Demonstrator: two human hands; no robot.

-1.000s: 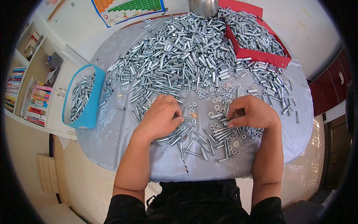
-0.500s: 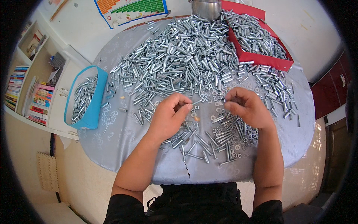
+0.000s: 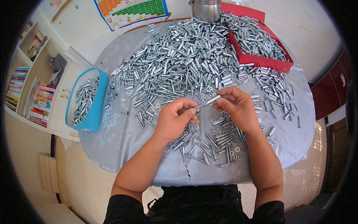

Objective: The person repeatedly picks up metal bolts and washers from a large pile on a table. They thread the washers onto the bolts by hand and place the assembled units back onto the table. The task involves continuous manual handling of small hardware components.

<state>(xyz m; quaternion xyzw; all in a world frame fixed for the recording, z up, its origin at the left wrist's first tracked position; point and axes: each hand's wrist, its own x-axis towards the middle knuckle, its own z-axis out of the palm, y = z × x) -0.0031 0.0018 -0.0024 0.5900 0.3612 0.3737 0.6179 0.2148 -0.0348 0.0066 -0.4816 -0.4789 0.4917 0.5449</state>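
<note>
Over the front of the table my two hands meet, both pinched. My left hand holds a thin bolt by one end, its shank pointing right. In the fingertips of my right hand is a shiny metal sleeve, tilted up to the right. Sleeve and bolt are in line and seem to touch; whether the shank is inside the sleeve I cannot tell. Beneath and in front of the hands lie loose bolts and several nuts and washers, partly covered by my right hand.
A large heap of bolts and sleeves spreads behind my hands. At the back right stands a red box full of them, beside a metal pot. A blue box with more sits at the left edge of the cloth-covered table.
My hands have come closer together, the right one moving left. The sleeve in my right fingers and the bolt in my left now show plainly, end to end.
</note>
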